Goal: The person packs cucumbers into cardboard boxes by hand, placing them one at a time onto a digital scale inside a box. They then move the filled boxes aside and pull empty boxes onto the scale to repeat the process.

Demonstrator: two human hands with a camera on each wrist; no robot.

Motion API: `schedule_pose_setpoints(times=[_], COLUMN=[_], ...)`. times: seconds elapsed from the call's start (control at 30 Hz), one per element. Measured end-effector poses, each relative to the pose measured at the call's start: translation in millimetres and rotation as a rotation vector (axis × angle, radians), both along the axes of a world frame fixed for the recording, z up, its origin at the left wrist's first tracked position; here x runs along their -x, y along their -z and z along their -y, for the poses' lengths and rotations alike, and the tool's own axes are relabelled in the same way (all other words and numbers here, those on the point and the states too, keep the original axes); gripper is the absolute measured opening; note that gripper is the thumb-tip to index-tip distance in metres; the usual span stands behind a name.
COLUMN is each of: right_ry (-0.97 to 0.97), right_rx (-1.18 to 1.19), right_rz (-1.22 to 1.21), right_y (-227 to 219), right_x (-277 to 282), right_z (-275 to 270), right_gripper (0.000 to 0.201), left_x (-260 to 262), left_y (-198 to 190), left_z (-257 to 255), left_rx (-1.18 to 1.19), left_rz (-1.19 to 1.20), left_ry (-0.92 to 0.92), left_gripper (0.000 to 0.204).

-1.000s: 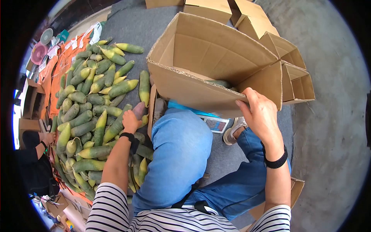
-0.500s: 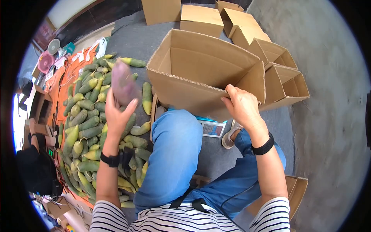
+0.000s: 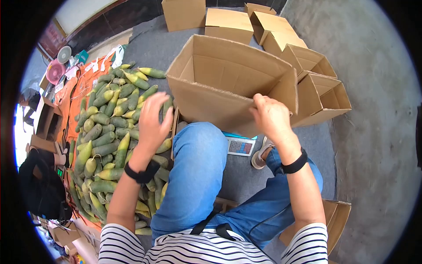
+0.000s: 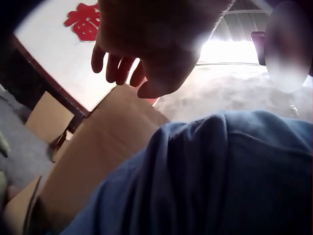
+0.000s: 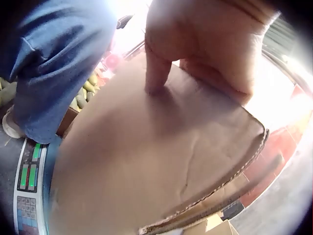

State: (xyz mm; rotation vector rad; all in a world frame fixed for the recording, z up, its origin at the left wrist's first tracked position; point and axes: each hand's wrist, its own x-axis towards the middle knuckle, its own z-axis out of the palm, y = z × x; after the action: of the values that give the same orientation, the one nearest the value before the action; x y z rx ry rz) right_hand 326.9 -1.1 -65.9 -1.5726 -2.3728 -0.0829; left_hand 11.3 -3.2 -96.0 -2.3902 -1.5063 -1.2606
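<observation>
Cardboard box (image 3: 211, 103), upper centre of frame, gripped by right hand (image 3: 273, 116); near green radishes (image 3: 104, 139), centre left, released left hand (image 3: 152, 125).

grey mat (image 3: 239, 176) — radishes (image 3: 103, 138), boxes (image 3: 228, 18), scale (image 3: 240, 146)

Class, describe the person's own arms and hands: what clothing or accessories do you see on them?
The left sleeve and right sleeve are white with thin dark stripes. The left hand and right hand are without gloves. A black left wristband and black right wristband are worn; the left looks bulkier in the head view. No markings are legible on either.
</observation>
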Motion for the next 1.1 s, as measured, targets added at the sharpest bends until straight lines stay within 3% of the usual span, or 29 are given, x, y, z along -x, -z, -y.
schedule_pose_setpoints(times=[0.1, 0.17, 0.2, 0.27, 0.5, 0.7, 0.77, 0.83, 0.97, 1.07, 1.1], right_ry=[0.011, 0.087, 0.059, 0.037, 0.062, 0.092, 0.101, 0.140, 0.147, 0.156, 0.156], right_rx=[0.001, 0.036, 0.008, -0.020, -0.006, 0.029, 0.045, 0.071, 0.084, 0.075, 0.075], right_rz=[-0.044, -0.010, -0.022, -0.029, 0.001, 0.021, 0.035, 0.028, 0.032, 0.021, 0.020], right_y=[-3.5, -2.6, 0.0, -1.9, -8.1, -10.8, -11.7, -12.7, -15.0, -14.8, -14.5], right_x=[-4.8, 2.6, 2.3, 1.4, 7.6, 11.8, 14.1, 16.6, 19.8, 21.4, 21.2], right_z=[-4.4, -3.4, -2.3, -3.3, -1.9, -0.5, -1.1, -2.0, -4.9, -7.0, -7.0], right_gripper=[0.021, 0.021, 0.022, 0.024, 0.023, 0.022, 0.022, 0.022, 0.021, 0.019, 0.019], left_x=[42.5, 81.0, 91.6, 103.3, 155.4, 190.3, 198.6, 201.6, 208.4, 209.5, 208.3], left_y=[65.9, 124.9, 136.2, 150.5, 197.0, 235.9, 251.3, 267.4, 299.1, 298.4, 298.5], left_z=[47.1, 107.8, 126.6, 143.6, 154.0, 114.1, 94.0, 73.4, 44.1, 27.3, 23.0], left_rx=[0.300, 0.713, 0.734, 1.049, 1.091, 0.867, 0.883, 0.740, 0.757, 1.112, 1.114], left_rz=[0.013, -0.164, -0.164, -0.283, -0.350, -0.365, -0.348, -0.376, -0.342, -0.441, -0.441], left_ry=[-0.027, 0.022, -0.001, -0.063, -0.313, -0.510, -0.519, -0.516, -0.533, -0.649, -0.643], left_gripper=[0.029, 0.031, 0.031, 0.037, 0.039, 0.039, 0.039, 0.041, 0.046, 0.057, 0.057])
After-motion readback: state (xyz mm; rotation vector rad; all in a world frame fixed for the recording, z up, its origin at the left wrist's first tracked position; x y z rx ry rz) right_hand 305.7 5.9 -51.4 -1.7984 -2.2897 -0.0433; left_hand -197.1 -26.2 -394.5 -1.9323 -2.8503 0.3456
